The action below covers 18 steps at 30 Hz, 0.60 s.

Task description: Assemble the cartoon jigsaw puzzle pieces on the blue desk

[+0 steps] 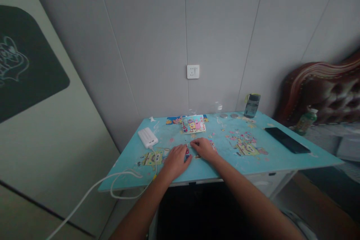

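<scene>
On the tabletop my left hand (176, 161) rests with its fingers stretched forward and its thumb apart, beside small colourful pieces (187, 152) that look like jigsaw pieces. My right hand (204, 148) is just to the right, its fingers curled together in a pinch; whatever they hold is too small to make out. More loose pieces (213, 143) lie next to the right hand, partly covered by it. Beyond both hands stands a tilted picture card (194, 124) with cartoon characters. Part of the pieces between the hands is hidden by the fingers.
A white power bank (147, 137) with a white cable (123, 174) lies on the left of the blue cartoon-printed table (194, 177). Many small pieces (244, 137) are scattered at the right, near a black phone-like slab (287, 140). A water bottle (252, 105) stands at the back right.
</scene>
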{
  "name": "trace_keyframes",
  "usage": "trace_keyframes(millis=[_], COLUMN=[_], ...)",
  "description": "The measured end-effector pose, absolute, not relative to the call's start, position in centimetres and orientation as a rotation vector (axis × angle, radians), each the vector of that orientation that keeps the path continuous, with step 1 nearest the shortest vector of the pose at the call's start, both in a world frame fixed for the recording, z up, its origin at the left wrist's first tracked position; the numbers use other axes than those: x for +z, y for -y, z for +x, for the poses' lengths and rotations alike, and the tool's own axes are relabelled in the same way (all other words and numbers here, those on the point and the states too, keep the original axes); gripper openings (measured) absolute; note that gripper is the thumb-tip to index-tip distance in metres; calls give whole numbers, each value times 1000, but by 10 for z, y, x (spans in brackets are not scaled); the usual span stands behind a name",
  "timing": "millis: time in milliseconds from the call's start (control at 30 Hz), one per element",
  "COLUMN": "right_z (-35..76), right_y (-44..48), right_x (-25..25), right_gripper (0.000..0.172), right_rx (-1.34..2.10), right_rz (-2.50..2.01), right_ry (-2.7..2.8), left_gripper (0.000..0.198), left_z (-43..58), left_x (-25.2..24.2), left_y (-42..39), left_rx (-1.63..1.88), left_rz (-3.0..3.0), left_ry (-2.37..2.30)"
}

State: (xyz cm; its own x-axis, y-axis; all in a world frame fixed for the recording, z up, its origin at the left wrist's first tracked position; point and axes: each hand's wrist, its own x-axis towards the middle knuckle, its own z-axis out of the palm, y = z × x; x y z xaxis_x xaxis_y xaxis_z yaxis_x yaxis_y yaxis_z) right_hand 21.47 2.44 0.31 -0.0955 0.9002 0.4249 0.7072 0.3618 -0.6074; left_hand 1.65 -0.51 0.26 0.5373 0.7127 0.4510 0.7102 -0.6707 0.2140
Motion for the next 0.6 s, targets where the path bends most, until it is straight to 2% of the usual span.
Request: trace_keyframes(millis=[200,400,600], right_z=[209,207,214], right_y=[-20,-19,-10], right_x=[6,9,17], right_gripper=[22,21,23], right_rx=[244,178,68], right_rz=[-1479,-1571,-1642], right_ry=[1904,1922,1889], left_gripper=[28,40,38], left_z=[16,16,16], left_x=[-3,-4,-2], left_y=[2,1,3], left_rx=[836,827,788], left_rz=[2750,2759,2801], left_ry=[-1270,-1259,-1262])
